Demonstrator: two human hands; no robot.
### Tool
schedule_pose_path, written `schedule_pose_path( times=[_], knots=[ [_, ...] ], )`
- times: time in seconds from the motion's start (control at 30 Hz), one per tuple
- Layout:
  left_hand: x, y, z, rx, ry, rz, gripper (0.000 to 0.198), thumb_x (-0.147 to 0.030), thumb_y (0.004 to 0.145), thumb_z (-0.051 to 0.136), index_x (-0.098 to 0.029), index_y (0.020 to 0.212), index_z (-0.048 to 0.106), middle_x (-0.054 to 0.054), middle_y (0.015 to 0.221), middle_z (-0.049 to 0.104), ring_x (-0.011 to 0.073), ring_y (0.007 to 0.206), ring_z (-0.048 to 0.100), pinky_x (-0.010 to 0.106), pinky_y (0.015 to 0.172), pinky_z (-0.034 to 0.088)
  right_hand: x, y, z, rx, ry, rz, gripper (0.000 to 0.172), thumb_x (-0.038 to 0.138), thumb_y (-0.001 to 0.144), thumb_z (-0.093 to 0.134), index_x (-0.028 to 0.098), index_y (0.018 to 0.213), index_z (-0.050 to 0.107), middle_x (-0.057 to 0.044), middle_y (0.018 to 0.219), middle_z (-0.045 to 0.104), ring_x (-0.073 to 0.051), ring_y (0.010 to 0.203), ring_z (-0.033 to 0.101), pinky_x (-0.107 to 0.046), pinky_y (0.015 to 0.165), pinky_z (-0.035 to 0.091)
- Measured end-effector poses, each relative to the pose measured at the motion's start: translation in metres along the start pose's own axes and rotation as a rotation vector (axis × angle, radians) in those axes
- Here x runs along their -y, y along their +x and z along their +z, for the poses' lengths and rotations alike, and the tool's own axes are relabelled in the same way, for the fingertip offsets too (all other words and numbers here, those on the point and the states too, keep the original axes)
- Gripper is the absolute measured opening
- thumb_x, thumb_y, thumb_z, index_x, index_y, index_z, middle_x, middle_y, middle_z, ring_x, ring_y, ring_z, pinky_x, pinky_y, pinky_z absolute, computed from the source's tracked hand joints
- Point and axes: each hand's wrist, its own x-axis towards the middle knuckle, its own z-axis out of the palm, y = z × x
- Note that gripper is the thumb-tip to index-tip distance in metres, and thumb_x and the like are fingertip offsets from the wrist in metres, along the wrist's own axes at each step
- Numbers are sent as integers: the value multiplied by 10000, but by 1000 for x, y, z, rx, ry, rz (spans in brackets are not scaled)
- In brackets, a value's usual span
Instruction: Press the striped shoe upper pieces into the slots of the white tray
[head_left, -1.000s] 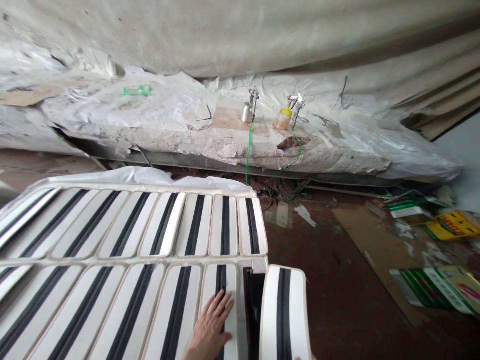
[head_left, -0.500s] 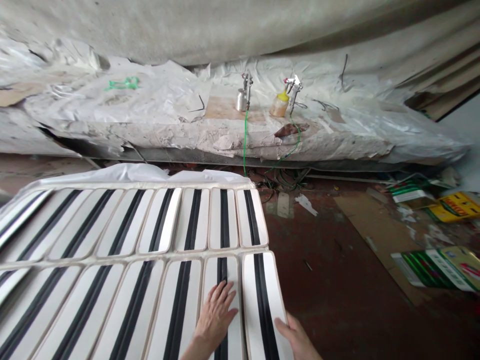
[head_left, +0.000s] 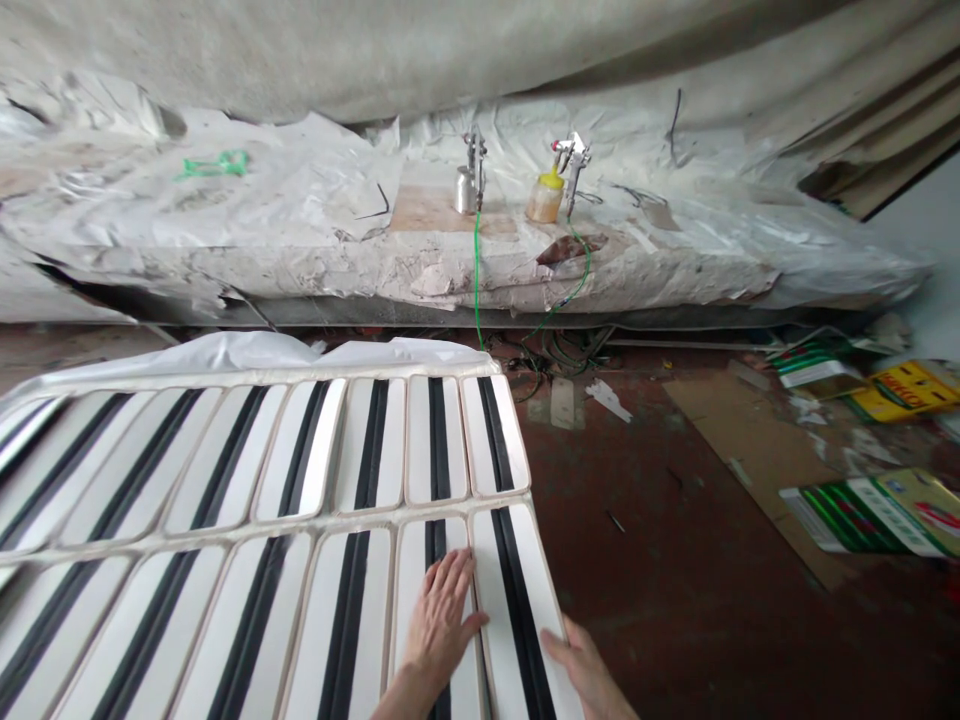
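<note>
Two rows of white rounded panels (head_left: pixel 352 600), each with a lengthwise black stripe, lie side by side on a pale covered surface. My left hand (head_left: pixel 442 610) rests flat with fingers stretched on the second panel from the right in the near row, its thumb reaching towards the end panel. The end panel (head_left: pixel 499 570) lies at the surface's right side. My right hand (head_left: pixel 581 655) grips that panel's outer edge, thumb on top and the other fingers partly hidden below. A narrow gap shows between these two panels.
Behind stands a plastic-covered ledge (head_left: pixel 300 270) with a metal-cup spray gun (head_left: pixel 466 188), a yellow-lidded spray gun (head_left: pixel 547 195) and green hoses (head_left: pixel 478 280). Cardboard (head_left: pixel 720 430), a yellow box (head_left: pixel 911 390) and a green-white carton (head_left: pixel 877 515) lie on the floor at right.
The end panel has shifted left against its neighbour, and the gap at their far ends has narrowed. My left hand has slid slightly towards it. The view has turned a little.
</note>
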Motion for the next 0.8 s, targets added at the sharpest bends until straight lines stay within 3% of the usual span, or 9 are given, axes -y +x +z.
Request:
schedule_pose_path(
  times=[0.2,0.4,0.6,0.8],
  knots=[
    [1,6,7,98,20,9,846,-357,773,788,-191,1507,400,46,1580,340,320,1384,463,531,1060,508,-10,4,-8,4,30,-8,579,541,688,817,185,1139,741,-96,1042,787,-340,1058,698,-441,966,497],
    [2,7,13,46,95,75,803,-365,841,707,-143,1530,357,68,1603,290,297,1421,418,473,1087,497,-13,9,-6,29,68,32,541,508,714,796,179,1137,723,-97,1014,790,-336,1046,707,-441,956,510],
    [-5,-2,22,131,35,165,706,-192,934,493,-154,1584,220,46,1628,252,234,1512,232,419,1209,350,-30,24,-8,-87,-97,6,530,515,719,742,134,1088,714,-120,1018,784,-328,1029,705,-428,949,511],
    [-4,-4,30,206,20,190,658,-320,977,466,-135,1574,260,81,1655,159,258,1536,139,444,1254,223,-42,31,-18,-255,-321,26,363,443,712,721,130,897,721,-115,897,787,-302,878,710,-354,736,524]
  ],
)
